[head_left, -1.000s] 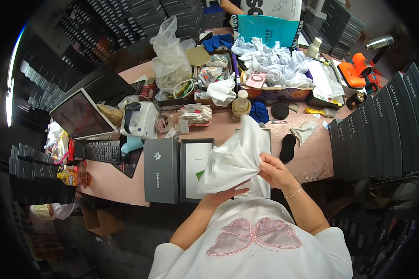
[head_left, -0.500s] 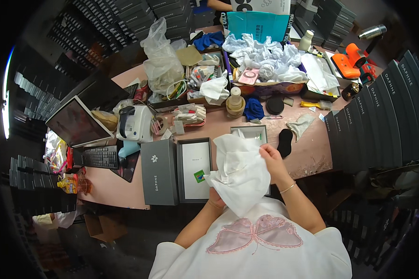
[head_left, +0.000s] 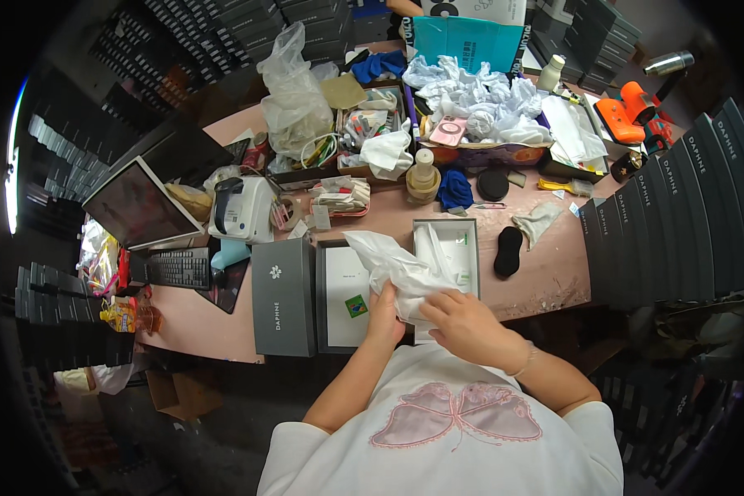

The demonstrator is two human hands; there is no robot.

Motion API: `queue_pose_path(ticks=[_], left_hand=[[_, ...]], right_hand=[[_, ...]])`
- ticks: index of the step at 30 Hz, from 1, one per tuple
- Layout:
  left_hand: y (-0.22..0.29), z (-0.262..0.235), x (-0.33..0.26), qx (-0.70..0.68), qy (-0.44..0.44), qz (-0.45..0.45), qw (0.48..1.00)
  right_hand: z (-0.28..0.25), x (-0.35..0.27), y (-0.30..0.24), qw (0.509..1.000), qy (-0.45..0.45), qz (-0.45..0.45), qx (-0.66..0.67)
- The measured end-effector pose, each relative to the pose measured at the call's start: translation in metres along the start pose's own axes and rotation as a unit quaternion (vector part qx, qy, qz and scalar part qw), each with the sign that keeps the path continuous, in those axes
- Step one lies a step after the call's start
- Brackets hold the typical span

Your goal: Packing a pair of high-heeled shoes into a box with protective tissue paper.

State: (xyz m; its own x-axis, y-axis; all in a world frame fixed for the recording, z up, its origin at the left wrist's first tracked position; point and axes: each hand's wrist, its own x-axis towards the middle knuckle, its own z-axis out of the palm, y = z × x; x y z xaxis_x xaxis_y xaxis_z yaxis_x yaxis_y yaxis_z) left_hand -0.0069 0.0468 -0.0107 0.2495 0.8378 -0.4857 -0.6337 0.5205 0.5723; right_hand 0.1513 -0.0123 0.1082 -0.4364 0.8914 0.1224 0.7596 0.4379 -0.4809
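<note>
In front of my chest is a crumpled bundle of white tissue paper [head_left: 393,263]; what it may wrap is hidden. My left hand [head_left: 383,316] grips its near left side, thumb up against the paper. From the right, my right hand [head_left: 465,326] closes its bent fingers on the paper's near right edge. Under and behind the bundle stands an open shallow grey box [head_left: 474,269] with a white inside and more tissue. Left of it lies another open grey box part [head_left: 321,306], holding a green card [head_left: 355,306]. A dark grey lid [head_left: 283,298] adjoins it.
A black oval pad [head_left: 507,252] and a whitish cloth [head_left: 539,225] lie to the right. Tall stacks of grey boxes [head_left: 686,215] border that side. Behind are a bottle [head_left: 423,178] and a carton of crumpled paper [head_left: 488,155]. A label printer [head_left: 241,213] and keyboard [head_left: 178,269] stand left.
The tissue paper, spread out before, is now gathered into a narrower bundle. My right hand has come down and inward onto it; my left hand has moved up into plain sight.
</note>
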Motion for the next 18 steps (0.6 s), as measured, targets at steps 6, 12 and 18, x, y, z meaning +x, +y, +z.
queue_pose_path(ticks=[6, 12, 18], left_hand=[[0.045, -0.016, -0.017, 0.21, -0.215, 0.002, 0.954], [0.05, -0.024, 0.003, 0.171, 0.018, 0.082, 0.982], [0.1, -0.023, 0.054, 0.163, 0.077, 0.209, 0.961]], right_hand=[[0.03, -0.009, 0.034, 0.969, 0.066, 0.133, 0.198], [0.031, -0.019, 0.028, 0.964, 0.068, 0.105, 0.233], [0.008, -0.031, 0.046, 0.995, 0.047, 0.057, 0.064]])
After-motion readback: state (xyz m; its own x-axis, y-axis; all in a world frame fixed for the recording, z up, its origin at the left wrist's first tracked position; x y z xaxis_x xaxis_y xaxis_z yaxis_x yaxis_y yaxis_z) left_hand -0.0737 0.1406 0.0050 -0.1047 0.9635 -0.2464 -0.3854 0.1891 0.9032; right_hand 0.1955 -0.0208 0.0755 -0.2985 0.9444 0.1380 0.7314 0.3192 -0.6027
